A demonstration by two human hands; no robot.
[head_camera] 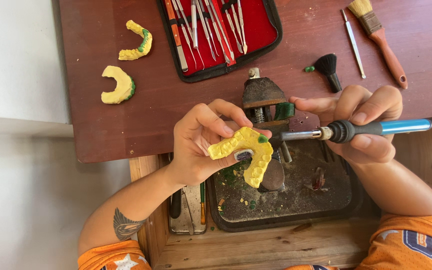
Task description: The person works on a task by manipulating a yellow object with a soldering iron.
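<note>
Table (126, 125): dark reddish wood, runs above and behind both hands; a lighter wooden frame sits under them.

Tray (286, 212): dark, dirty, w/ yellow and green crumbs, directly below the hands.

Tool case (263, 35): black w/ red lining, open, rows of metal picks; well above the left hand.

Left hand (198, 145): closed on a yellow cast (243, 152), thumb under the arch, fingers over the top edge. Cast is horseshoe-shaped w/ teeth showing and a green dab at the end nearest the iron; it's held over the tray, between the two hands.

Right hand (363, 125): gripping an iron (366, 129) w/ blue handle, black collar, metal shaft. Shaft points left toward the cast; tip is just beside the green dab, can't tell if touching.

Vise (262, 97): small, rusty, between the hands and just above the cast, w/ a green block by its right jaw.

Paintbrush (381, 37): red handle, pale bristles, above the right hand. Black brush (329, 70): just above the right hand's fingers, w/ a green bit beside it. Thin metal probe (354, 45) lies between the two brushes.

Two more casts (137, 42) (118, 85): yellow w/ green edging, well apart from the left hand, up and to its left.
</note>
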